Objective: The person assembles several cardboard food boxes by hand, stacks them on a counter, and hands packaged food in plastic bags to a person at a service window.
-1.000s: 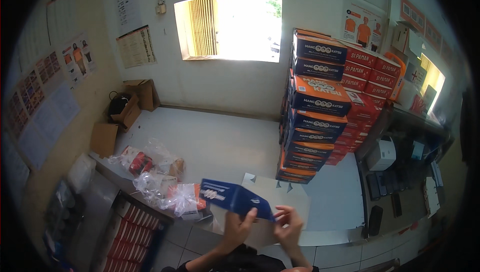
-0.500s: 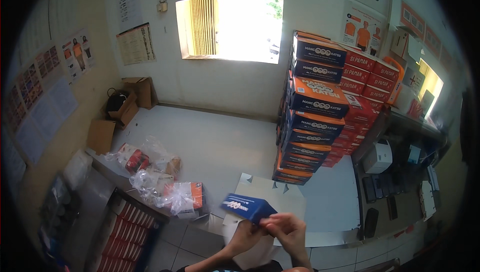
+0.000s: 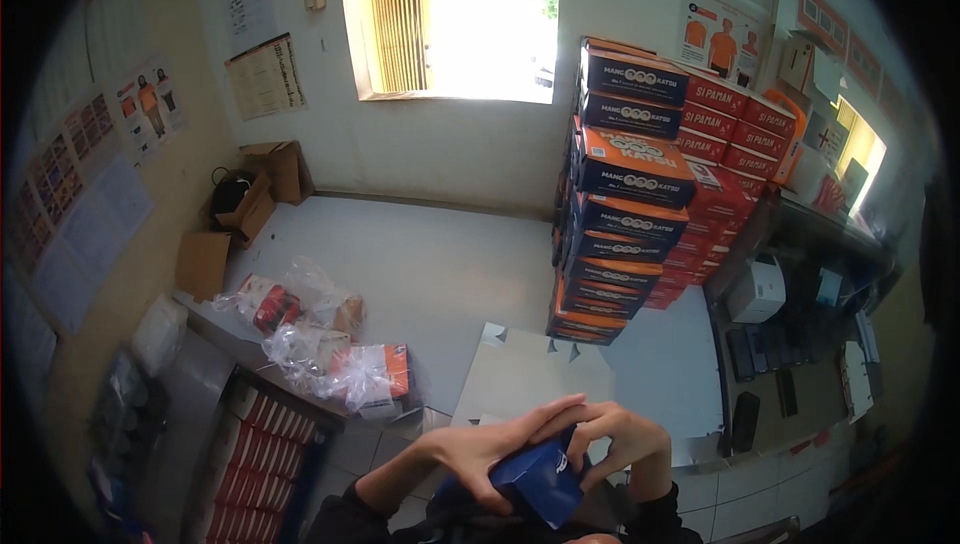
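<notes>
Close to my body, a dark blue cardboard food box (image 3: 545,482) is tilted between my two hands. My left hand (image 3: 478,452) is wrapped round its left side, thumb below and fingers stretched over the top. From the right, my right hand (image 3: 628,436) grips the box with bent fingers at its upper edge and side. The fingertips of both hands meet above it, and the box's far side is hidden. On the table just beyond lies a flat pale cardboard blank (image 3: 525,369) with notched corners.
A tall stack of orange and dark blue boxes (image 3: 640,176) stands on the white table (image 3: 430,254), with red boxes (image 3: 712,124) beside it. Plastic-wrapped packs (image 3: 375,379) lie left. Brown cartons (image 3: 245,212) sit in the far left corner. A crate of red-and-white boxes (image 3: 262,459) stands lower left.
The blue box has come nearer my body and turned. My left hand has shifted from beneath it to its left side, and both hands now close round it. The view has tilted slightly.
</notes>
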The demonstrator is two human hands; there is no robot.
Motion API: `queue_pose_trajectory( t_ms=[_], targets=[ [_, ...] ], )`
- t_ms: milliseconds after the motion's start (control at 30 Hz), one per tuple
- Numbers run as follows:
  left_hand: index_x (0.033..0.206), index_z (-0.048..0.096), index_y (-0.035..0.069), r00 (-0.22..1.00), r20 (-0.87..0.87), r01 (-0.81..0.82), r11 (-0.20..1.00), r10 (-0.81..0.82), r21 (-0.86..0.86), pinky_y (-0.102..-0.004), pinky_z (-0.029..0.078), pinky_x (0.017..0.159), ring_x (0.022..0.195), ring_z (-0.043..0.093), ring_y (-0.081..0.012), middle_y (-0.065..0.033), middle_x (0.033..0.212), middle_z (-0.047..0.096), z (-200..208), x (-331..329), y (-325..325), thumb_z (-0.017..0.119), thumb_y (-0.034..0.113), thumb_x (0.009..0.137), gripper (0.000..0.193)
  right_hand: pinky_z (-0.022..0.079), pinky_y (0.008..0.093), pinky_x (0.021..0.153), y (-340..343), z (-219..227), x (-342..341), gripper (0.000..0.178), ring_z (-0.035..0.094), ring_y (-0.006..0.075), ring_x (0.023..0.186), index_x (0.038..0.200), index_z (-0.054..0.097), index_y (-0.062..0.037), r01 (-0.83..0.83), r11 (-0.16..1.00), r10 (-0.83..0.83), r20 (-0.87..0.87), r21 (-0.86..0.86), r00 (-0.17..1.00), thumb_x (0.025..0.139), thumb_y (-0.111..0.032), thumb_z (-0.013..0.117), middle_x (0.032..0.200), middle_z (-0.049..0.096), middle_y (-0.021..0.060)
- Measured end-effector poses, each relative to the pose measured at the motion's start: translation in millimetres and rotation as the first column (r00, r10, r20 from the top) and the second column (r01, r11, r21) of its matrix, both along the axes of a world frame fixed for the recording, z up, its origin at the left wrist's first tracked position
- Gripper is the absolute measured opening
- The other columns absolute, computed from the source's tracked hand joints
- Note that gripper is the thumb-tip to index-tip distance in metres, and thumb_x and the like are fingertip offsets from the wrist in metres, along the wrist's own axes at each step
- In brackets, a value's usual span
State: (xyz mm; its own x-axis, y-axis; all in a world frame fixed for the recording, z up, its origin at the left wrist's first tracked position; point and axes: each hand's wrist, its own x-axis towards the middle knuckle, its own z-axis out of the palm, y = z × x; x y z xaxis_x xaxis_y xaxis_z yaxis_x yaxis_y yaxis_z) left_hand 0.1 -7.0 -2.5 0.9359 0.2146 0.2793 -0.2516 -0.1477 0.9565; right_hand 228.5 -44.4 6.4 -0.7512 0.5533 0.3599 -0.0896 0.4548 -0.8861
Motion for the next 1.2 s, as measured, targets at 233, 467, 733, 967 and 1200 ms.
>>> queue_pose_trajectory(
  t_ms=[233,467,733,967,1200],
  targets=[
    [0.138,0.024,0.008,0.821,-0.026,-0.547,0.798,0.571,0.251,-0.0435,0.037,0.101,0.126,0.032,-0.0367,-0.0202,0.124,0.031,-5,-10,-6,0.080,0.029,0.057,0.101,0.028,0.0414,0.108,-25,-23,-10,0.058,0.026,0.0316,0.137,0.140,0.036,-0.0081,0.557,0.827,-0.561,-0.034,-0.077,0.827,0.085,-0.002,0.054,0.149,0.025,0.0171],
    [0.137,0.024,0.010,0.918,-0.142,-0.256,0.825,0.371,0.503,-0.0509,0.030,0.106,0.125,0.024,-0.0479,-0.0239,0.131,0.018,-16,-19,5,0.087,0.031,0.045,0.114,0.044,0.0207,0.045,-26,-4,9,0.024,0.055,0.0066,0.050,0.087,0.074,-0.0130,0.510,0.596,-0.589,-0.095,0.620,0.803,0.071,0.000,0.062,0.092,0.071,0.0038],
    [0.145,-0.015,0.013,0.869,0.208,-0.492,0.826,0.449,0.276,-0.0523,0.020,0.110,0.138,-0.005,-0.0441,-0.0264,0.147,-0.013,-42,29,-23,0.085,0.037,0.054,0.138,0.011,0.0635,0.104,-21,-11,-30,0.061,0.026,0.0454,0.131,0.120,0.055,-0.0244,0.499,0.772,-0.458,-0.199,0.395,0.866,0.091,-0.065,0.020,0.139,0.036,0.0250],
    [0.126,0.046,0.002,0.627,-0.248,-0.465,0.100,0.738,-0.880,-0.0483,0.047,0.092,0.098,0.062,-0.0342,-0.0183,0.110,0.061,-93,-7,33,0.040,0.054,0.082,0.068,0.031,0.0473,0.104,-24,-34,-21,0.024,0.034,0.0388,0.128,0.104,0.065,-0.0164,0.217,0.961,-0.251,0.206,0.174,0.946,0.081,-0.008,0.062,0.141,0.034,0.0190],
    [0.132,0.038,0.008,0.845,-0.075,-0.170,0.133,0.530,-0.976,-0.0422,0.045,0.092,0.111,0.054,-0.0251,-0.0121,0.121,0.053,-108,30,-12,0.040,0.057,0.083,0.070,0.055,0.0260,0.055,-9,-91,-30,0.034,0.065,0.0150,0.064,0.089,0.060,-0.0055,0.742,0.519,-0.830,0.041,0.424,0.557,0.065,-0.012,0.082,0.098,0.057,0.0082]
  ],
)
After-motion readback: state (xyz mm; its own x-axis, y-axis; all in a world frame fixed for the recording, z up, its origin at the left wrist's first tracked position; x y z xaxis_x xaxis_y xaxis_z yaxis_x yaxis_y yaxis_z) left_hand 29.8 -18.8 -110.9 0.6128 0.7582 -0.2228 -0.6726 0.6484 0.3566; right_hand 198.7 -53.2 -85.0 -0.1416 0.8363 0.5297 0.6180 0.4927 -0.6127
